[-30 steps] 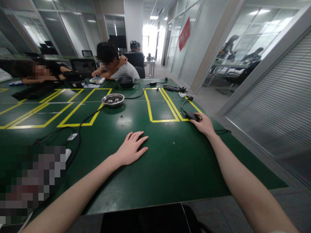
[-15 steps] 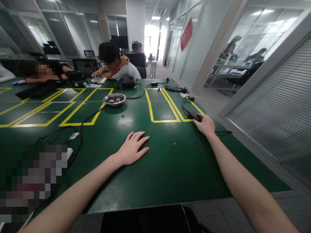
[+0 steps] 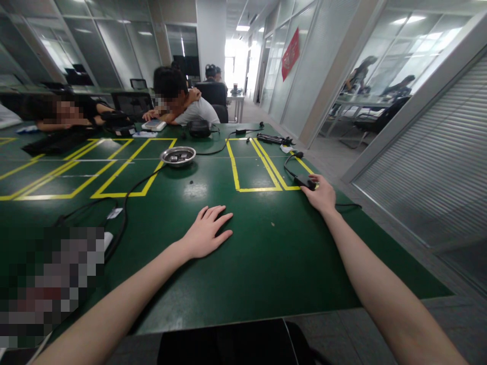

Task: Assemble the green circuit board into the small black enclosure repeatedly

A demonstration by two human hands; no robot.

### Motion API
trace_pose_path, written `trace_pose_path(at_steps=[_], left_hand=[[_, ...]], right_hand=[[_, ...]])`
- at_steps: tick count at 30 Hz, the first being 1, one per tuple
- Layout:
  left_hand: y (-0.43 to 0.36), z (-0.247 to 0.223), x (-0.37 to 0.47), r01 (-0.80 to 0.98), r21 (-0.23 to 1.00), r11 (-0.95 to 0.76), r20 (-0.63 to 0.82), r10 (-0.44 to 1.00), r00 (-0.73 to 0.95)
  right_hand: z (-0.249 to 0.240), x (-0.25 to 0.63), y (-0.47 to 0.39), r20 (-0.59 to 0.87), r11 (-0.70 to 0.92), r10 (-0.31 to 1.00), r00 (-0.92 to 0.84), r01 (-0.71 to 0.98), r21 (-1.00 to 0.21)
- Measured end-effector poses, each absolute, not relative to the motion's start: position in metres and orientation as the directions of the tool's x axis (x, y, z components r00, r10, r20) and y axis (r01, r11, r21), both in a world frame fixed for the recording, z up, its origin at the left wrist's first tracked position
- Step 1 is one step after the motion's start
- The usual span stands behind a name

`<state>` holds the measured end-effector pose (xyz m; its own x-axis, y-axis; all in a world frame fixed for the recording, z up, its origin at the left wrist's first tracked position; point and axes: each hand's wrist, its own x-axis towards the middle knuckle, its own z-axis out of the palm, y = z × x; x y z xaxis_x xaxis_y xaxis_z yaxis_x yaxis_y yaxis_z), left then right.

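Note:
My left hand point(image 3: 207, 233) lies flat on the green table point(image 3: 243, 274), fingers spread, holding nothing. Farther right, my right hand point(image 3: 321, 194) has its thumb and fingers around the near end of a black power adapter point(image 3: 304, 181), which rests on the table at a yellow tape line. One cable runs from the adapter to a black plug point(image 3: 299, 155) beyond it; another cable point(image 3: 348, 205) comes out to the right of my wrist. Behind the plug are a small white piece point(image 3: 286, 149) and a folded black stand point(image 3: 274, 139).
A metal bowl point(image 3: 178, 156) with small metal parts stands beyond my left hand. A black pouch point(image 3: 200, 129) and cables lie behind it. Two people lean on the far side. A blurred-out object point(image 3: 49, 284) is at the near left.
The whole view has shifted very slightly. Both hands look the same against the table, and the adapter stays in place under my right hand.

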<state>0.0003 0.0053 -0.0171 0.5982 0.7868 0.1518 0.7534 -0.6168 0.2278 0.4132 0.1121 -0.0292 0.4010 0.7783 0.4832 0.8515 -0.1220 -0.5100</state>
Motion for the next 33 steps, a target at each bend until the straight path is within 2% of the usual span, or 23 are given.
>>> trace_pose_path(at_steps=[3, 8, 13, 23, 27, 31, 33], left_hand=[[0.005, -0.017, -0.001, 0.752, 0.221, -0.622, 0.157, 0.783, 0.602], [0.006, -0.019, -0.001, 0.745, 0.222, -0.629, 0.166, 0.778, 0.606], [0.006, -0.019, 0.0, 0.744, 0.233, -0.626, 0.163, 0.779, 0.605], [0.005, -0.016, 0.002, 0.753, 0.233, -0.615, 0.144, 0.788, 0.598], [0.004, -0.015, 0.002, 0.755, 0.224, -0.616, 0.135, 0.787, 0.602], [0.005, -0.016, 0.002, 0.749, 0.226, -0.623, 0.149, 0.782, 0.605], [0.005, -0.016, 0.001, 0.749, 0.225, -0.623, 0.154, 0.782, 0.604]], right_hand=[[-0.03, 0.413, 0.112, 0.482, -0.125, 0.778, 0.403, 0.851, -0.51], [-0.033, 0.416, 0.118, 0.432, -0.264, 0.723, 0.539, 0.793, -0.549], [-0.035, 0.419, 0.123, 0.382, -0.295, 0.746, 0.545, 0.785, -0.545], [-0.042, 0.425, 0.127, 0.365, -0.251, 0.775, 0.517, 0.781, -0.572], [-0.037, 0.418, 0.123, 0.377, -0.305, 0.755, 0.537, 0.796, -0.523], [-0.031, 0.412, 0.118, 0.439, -0.248, 0.758, 0.482, 0.836, -0.489], [-0.028, 0.41, 0.115, 0.421, -0.253, 0.77, 0.479, 0.836, -0.488]])
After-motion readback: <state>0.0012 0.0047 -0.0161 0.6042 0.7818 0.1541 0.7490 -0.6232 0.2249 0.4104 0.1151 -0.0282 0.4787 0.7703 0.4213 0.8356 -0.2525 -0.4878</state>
